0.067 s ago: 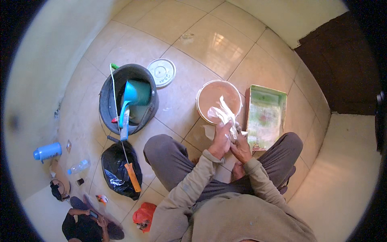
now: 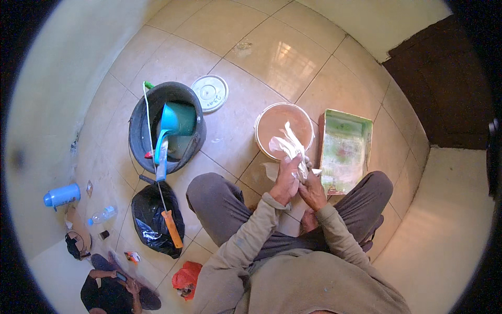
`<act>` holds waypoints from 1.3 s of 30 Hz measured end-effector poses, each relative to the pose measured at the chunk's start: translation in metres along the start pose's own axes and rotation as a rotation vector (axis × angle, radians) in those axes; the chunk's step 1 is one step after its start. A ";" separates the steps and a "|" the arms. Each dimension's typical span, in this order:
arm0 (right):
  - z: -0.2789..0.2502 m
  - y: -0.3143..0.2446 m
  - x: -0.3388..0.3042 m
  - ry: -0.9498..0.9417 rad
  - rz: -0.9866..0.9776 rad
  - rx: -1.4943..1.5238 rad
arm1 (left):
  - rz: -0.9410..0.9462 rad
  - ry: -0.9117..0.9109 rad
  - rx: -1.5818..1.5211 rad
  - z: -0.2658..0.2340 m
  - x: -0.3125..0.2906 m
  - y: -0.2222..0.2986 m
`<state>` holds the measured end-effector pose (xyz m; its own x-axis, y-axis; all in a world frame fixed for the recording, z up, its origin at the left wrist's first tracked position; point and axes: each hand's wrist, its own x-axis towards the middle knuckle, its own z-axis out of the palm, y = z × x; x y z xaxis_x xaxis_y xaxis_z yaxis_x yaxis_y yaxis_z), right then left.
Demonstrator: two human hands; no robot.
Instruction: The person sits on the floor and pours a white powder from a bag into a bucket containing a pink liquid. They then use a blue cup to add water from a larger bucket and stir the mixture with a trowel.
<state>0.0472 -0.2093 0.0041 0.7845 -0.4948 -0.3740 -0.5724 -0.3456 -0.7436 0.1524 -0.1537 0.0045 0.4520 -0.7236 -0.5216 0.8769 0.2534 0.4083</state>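
My left hand [image 2: 285, 180] and my right hand [image 2: 313, 191] are closed together around a crumpled white sheet [image 2: 291, 144], thin like plastic or paper. Its upper folds stick up over the near rim of a round white bucket [image 2: 280, 116] with pinkish-brown contents. To the right of the bucket lies a paint tray [image 2: 346, 152], green and white inside with brownish edges. What the fingers do within the folds is partly hidden.
At left stand a dark bucket [image 2: 137, 123] with a turquoise dipper [image 2: 177, 119] and an orange-handled roller frame [image 2: 171, 230], and a black plastic bag [image 2: 151, 209]. A white lid [image 2: 210, 94] lies behind. A seated person [image 2: 107, 293] holds a phone at lower left.
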 end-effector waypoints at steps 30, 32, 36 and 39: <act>0.000 -0.045 -0.010 0.157 -0.117 -0.273 | -0.140 0.014 0.014 -0.008 0.019 0.011; 0.003 -0.047 -0.009 0.162 -0.164 -0.283 | -0.142 -0.042 -0.059 -0.029 0.037 0.003; 0.006 -0.038 -0.014 0.162 -0.095 -0.249 | -0.220 -0.076 -0.113 -0.031 0.038 0.000; 0.004 -0.046 -0.016 0.152 -0.052 -0.234 | -0.213 -0.031 -0.091 -0.033 0.047 0.001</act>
<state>0.0622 -0.1823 0.0415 0.7792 -0.5798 -0.2381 -0.5861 -0.5395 -0.6045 0.1805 -0.1661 -0.0446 0.2512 -0.7857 -0.5654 0.9637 0.1487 0.2215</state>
